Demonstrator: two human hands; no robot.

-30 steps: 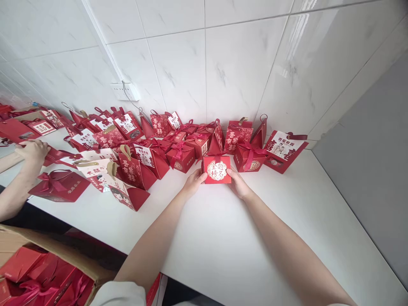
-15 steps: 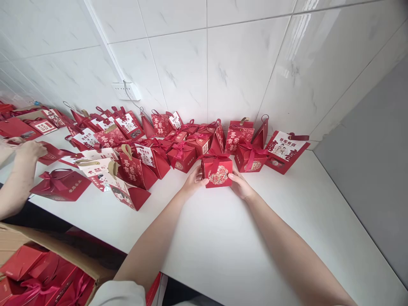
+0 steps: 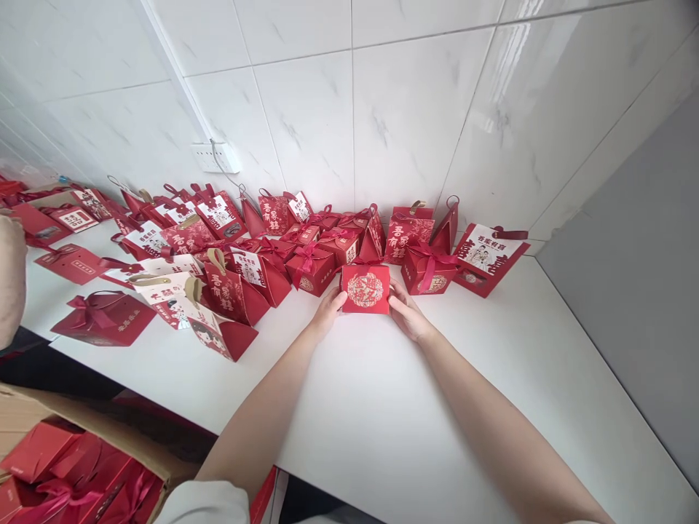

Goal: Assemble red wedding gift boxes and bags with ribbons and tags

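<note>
1. On my remote feed, my left forearm (image 3: 267, 397) angles inward, bare beyond a pale sleeve (image 3: 204, 502).
2. My bare right forearm (image 3: 486, 407) mirrors it.
3. I have my left grip (image 3: 328, 310) and right grip (image 3: 406, 311) level, apart, facing each other, thumbs (image 3: 339, 300) on the near side, fingers (image 3: 399, 290) partly curled.

The left edge crops a co-worker's arm (image 3: 9, 284) and, lower, the carton (image 3: 16, 421). The held red box (image 3: 365, 290) hides its back.

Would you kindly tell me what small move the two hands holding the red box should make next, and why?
Perhaps draw the red box slightly nearer: the left hand and right hand hold its opposite sides, other ribboned boxes stand close by, and bare white tabletop lies in front.
</note>
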